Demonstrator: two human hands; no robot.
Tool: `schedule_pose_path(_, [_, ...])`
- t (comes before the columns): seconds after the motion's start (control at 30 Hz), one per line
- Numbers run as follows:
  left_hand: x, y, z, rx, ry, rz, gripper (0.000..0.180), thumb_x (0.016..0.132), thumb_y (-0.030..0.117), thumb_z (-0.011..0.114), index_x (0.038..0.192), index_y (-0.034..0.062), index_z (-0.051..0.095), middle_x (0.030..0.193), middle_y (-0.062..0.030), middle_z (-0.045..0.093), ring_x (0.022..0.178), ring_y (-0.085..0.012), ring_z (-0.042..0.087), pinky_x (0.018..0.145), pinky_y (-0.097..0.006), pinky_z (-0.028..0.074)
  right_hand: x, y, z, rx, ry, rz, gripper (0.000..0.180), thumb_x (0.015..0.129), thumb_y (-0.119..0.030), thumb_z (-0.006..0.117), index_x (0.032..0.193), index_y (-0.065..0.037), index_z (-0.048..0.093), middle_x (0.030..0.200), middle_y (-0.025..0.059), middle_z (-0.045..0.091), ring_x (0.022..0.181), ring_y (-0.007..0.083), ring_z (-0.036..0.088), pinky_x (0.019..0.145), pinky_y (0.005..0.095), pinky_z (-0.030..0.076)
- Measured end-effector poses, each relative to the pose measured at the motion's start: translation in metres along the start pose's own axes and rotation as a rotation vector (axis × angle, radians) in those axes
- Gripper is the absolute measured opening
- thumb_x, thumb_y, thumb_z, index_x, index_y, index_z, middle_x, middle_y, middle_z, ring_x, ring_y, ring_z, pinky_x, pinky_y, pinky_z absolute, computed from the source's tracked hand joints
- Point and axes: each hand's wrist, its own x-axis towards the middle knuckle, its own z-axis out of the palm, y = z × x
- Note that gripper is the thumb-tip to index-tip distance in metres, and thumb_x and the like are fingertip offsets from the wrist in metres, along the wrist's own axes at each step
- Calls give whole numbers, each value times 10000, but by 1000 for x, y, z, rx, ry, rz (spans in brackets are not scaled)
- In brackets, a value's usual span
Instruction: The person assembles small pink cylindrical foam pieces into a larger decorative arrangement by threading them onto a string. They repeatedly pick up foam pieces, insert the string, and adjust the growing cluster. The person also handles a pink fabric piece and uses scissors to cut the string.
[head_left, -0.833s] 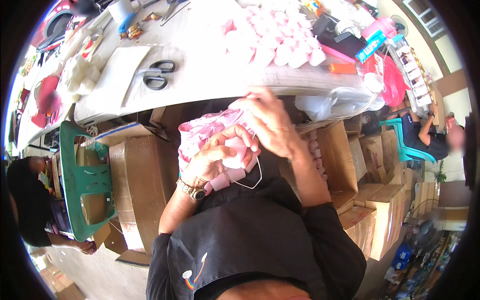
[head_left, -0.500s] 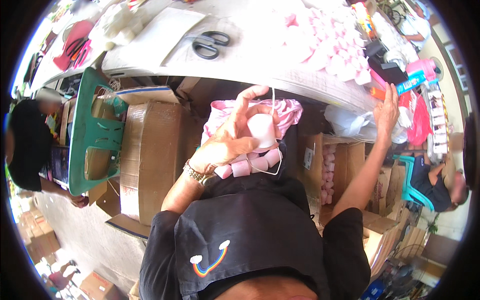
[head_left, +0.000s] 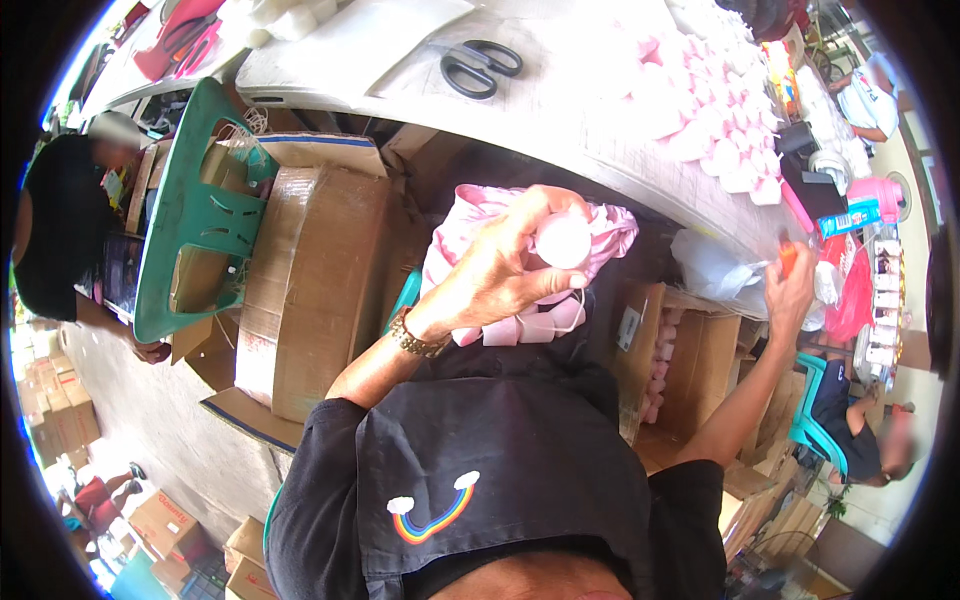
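Note:
My left hand (head_left: 495, 270) is closed round a short, pale pink cylinder (head_left: 563, 241), its round end facing up. Just below it hangs a row of similar pink pieces (head_left: 520, 328) with a white cord, over my lap. Pink cloth (head_left: 462, 222) lies behind this hand. Out to the right, beside the table's edge, my right hand (head_left: 790, 300) is closed on a small orange object (head_left: 789, 257); blur hides its exact kind.
A white table (head_left: 570, 100) carries black-handled scissors (head_left: 480, 68) and a heap of pink pieces (head_left: 700, 120). Cardboard boxes (head_left: 315, 290) and a green chair (head_left: 205, 215) stand left. An open box (head_left: 690, 370) holding pink pieces is at right. Other people sit or stand at both sides.
My right hand has gone from reaching with stretched fingers at the table's edge to gripping the orange object, slightly lower. My left hand still holds the pink cylinder, now tilted. The view has shifted.

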Motion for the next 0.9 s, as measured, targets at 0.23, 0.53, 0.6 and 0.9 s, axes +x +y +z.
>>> schedule_pose_path(0.23, [4,-1,3,-22,14,49,487,714,117,834,1098,70,538,1063,-59,591,1052,-176,567,916,-320,456,-40,-134,-29,871,-109,66,444,910,-121,509,1324,28,454,1215,169,560,954,228,580,872,351,471])
schedule_pose_path(0.53, [3,2,1,333,87,218,389,637,-30,745,975,47,567,994,-107,570,960,-299,590,828,-375,485,-22,-234,-64,909,-387,-411,360,824,-75,611,1176,-22,557,832,137,573,660,299,596,596,396,498])
schedule_pose_path(0.6, [3,-1,1,277,102,240,373,640,-39,723,964,43,558,950,-115,573,900,-310,599,788,-379,492,-17,-240,-67,783,-379,-476,366,835,-84,627,1191,-38,563,804,121,557,638,297,588,579,411,489])
schedule_pose_path(0.9, [-1,-8,-1,190,118,154,313,617,-84,652,883,64,577,875,-68,626,820,-230,635,735,-330,505,-9,-256,-73,501,-212,-629,387,768,-105,673,1147,-38,635,762,56,499,634,217,537,550,359,437])
